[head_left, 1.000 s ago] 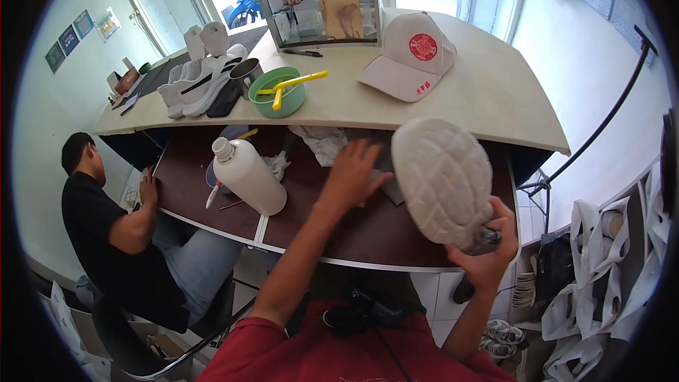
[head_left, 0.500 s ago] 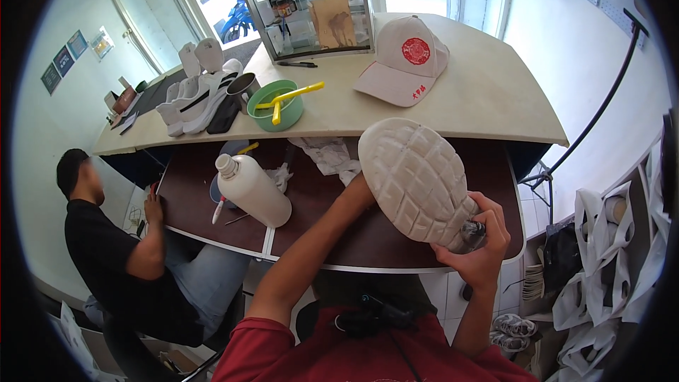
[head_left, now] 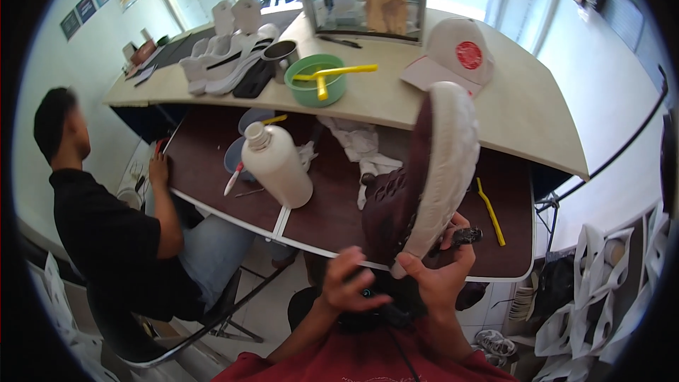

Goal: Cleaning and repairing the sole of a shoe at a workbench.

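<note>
1. The person's right hand [head_left: 442, 276] is closed around the heel end of a shoe [head_left: 445, 163], above the near right part of the brown desk [head_left: 332, 230].
2. The shoe stands on end in the grip, toe up, its pale sole turned right and its dark maroon upper turned left.
3. A small dark object [head_left: 467, 235] juts out to the right beside the right hand's fingers; whether it belongs to the shoe cannot be told.
4. The left hand [head_left: 350, 284] is slightly blurred, at the desk's near edge, fingers spread wide, near the shoe but apart from it.
5. Left of the shoe stands a white bottle [head_left: 279, 173]; crumpled white cloth or paper [head_left: 357, 145] lies beyond.
6. Right of the shoe lies a yellow stick-like tool [head_left: 489, 212].
7. On the far pale counter [head_left: 385, 102], a green bowl [head_left: 318, 92] sits left of a cap [head_left: 449, 49].
8. A co-worker in black [head_left: 106, 233] sits at the left.
</note>
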Demonstrator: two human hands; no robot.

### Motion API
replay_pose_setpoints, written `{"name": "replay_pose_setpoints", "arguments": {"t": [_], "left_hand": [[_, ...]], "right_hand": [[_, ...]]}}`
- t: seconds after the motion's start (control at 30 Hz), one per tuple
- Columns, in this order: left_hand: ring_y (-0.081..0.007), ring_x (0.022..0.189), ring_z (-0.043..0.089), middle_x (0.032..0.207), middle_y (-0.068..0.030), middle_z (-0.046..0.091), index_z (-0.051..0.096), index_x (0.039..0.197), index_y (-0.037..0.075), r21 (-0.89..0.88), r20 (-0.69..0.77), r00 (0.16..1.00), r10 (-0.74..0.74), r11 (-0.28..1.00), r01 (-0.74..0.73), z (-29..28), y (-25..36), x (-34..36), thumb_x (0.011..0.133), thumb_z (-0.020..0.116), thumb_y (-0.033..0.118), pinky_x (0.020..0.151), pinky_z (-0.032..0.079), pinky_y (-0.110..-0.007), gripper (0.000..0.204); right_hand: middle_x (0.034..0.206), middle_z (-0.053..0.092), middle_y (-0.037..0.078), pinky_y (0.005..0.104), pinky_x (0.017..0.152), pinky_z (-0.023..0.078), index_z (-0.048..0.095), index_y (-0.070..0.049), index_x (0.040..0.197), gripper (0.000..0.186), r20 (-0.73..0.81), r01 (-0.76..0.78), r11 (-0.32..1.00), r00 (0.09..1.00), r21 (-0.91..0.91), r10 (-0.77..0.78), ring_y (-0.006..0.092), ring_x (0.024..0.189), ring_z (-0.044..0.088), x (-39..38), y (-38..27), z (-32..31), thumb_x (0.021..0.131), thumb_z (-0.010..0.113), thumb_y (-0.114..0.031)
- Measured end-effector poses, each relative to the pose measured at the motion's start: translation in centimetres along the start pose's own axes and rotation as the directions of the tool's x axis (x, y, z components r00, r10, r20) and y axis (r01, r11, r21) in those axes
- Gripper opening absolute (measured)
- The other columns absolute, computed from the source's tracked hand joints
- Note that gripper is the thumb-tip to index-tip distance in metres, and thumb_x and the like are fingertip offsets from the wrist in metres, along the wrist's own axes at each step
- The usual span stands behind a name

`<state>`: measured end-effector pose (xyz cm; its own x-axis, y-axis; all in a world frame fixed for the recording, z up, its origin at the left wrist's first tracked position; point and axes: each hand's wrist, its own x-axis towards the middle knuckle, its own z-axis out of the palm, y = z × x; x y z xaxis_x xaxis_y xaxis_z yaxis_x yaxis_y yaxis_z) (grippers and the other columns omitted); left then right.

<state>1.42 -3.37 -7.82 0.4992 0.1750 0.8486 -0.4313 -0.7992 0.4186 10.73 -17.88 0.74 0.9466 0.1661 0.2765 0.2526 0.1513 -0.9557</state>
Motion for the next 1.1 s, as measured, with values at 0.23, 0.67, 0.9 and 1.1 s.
{"name": "replay_pose_setpoints", "arguments": {"t": [0.23,0.67,0.9,1.1], "left_hand": [[-0.0432,0.125,0.055,0.142,-0.0174,0.041,0.059,0.131,0.032,0.21,-0.28,0.933,0.225,0.963,-0.169,0.2,-2.1,0.2,0.082,0.085,0.02,0.107,0.048,-0.06,0.056],[-0.0429,0.131,0.054,0.144,-0.0291,0.049,0.071,0.127,0.018,-0.505,0.002,0.978,-0.207,0.845,0.179,-2.6,1.6,5.1,0.064,0.09,0.021,0.112,0.041,-0.059,0.066],[-0.0425,0.133,0.054,0.146,-0.0289,0.049,0.066,0.123,0.017,-0.575,0.177,0.955,-0.236,0.763,0.295,-1.9,0.5,0.4,0.066,0.093,0.022,0.113,0.039,-0.06,0.063],[-0.0431,0.132,0.053,0.146,-0.0248,0.049,0.058,0.116,0.011,-0.607,0.131,0.922,-0.365,0.706,0.365,-1.0,0.4,0.8,0.065,0.094,0.029,0.113,0.041,-0.054,0.065]], "right_hand": [[0.134,0.046,0.014,0.0452,0.112,0.035,0.039,-0.01,0.1,0.063,0.164,-0.073,0.902,0.986,0.425,0.002,0.0305,0.134,0.044,-4.5,-1.1,2.1,0.078,0.087,-0.045],[0.093,0.045,0.01,0.0277,0.06,0.04,0.038,-0.009,0.095,0.031,0.072,0.266,0.886,0.946,0.379,-0.315,0.0156,0.067,0.043,-0.2,-5.7,-5.6,0.093,0.063,-0.028],[0.091,0.056,0.004,0.0196,0.051,0.034,0.036,0.001,0.152,0.055,0.169,0.48,0.768,0.875,-0.424,-0.454,0.0061,0.064,0.045,10.7,-12.5,-3.6,0.103,0.056,-0.015],[0.106,0.072,0.011,0.0226,0.066,0.049,0.059,-0.001,0.12,0.025,0.675,0.683,0.562,0.685,-0.466,-0.273,0.0089,0.082,0.062,21.0,-11.9,8.1,0.099,0.065,-0.012]]}}
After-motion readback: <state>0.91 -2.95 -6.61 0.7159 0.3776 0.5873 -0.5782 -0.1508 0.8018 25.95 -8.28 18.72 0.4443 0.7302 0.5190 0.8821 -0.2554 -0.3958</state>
